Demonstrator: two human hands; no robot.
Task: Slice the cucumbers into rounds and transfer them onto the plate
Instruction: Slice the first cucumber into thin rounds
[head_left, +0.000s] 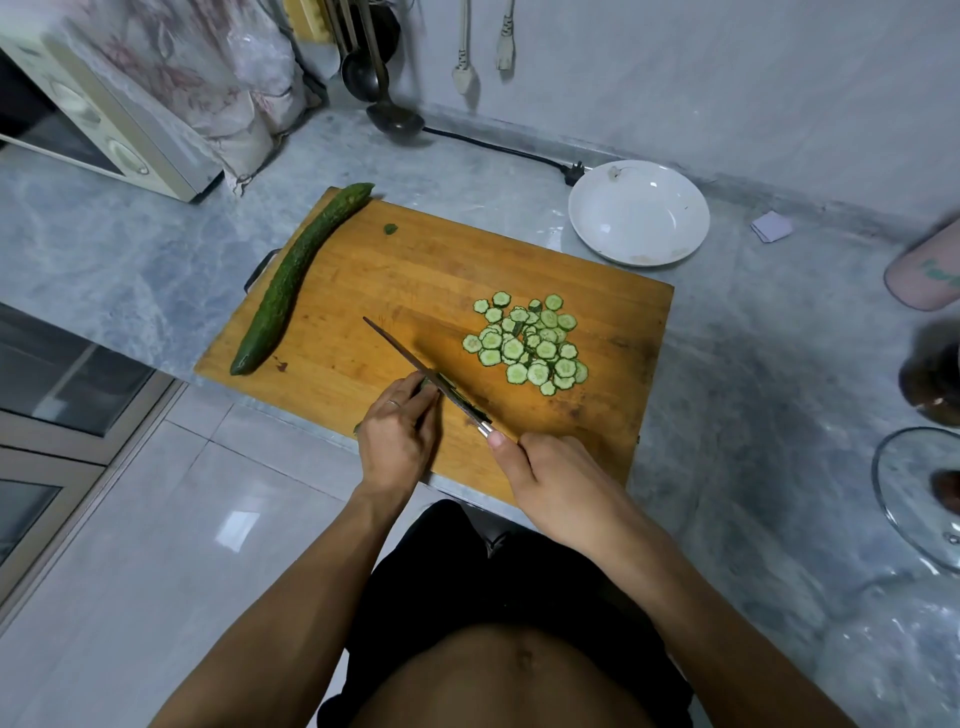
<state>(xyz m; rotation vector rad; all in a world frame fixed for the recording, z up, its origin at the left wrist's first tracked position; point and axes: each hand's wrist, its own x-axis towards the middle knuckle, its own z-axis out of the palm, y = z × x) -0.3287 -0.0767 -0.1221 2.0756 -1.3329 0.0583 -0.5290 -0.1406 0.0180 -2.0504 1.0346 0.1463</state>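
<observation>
Cucumber stub (427, 383) is down to its last bit, pinned near the 6 o'clock edge of the cutting board (395, 291) and mostly hidden under the left hand (397, 434), whose fingertips curl down onto it right against the knife (426, 371). The right hand (553, 480) is wrapped round the knife handle, thumb laid along the top. A piece that short is wet and slick, so I'd guess it wants to roll or squirt out; best held from the top with the fingertips tucked back. The pile of rounds (527, 345) sits at about 3 o'clock from the blade. They look thin, floppy, light and a bit sticky, so scooping them on the flat of the blade seems easier than pinching. The whole cucumber (296, 275) lies along the board's 9 o'clock edge: firm, bumpy, easy to grab mid-length. The plate (639, 213) waits off the board's 1 o'clock corner, no rounds on it yet.
</observation>
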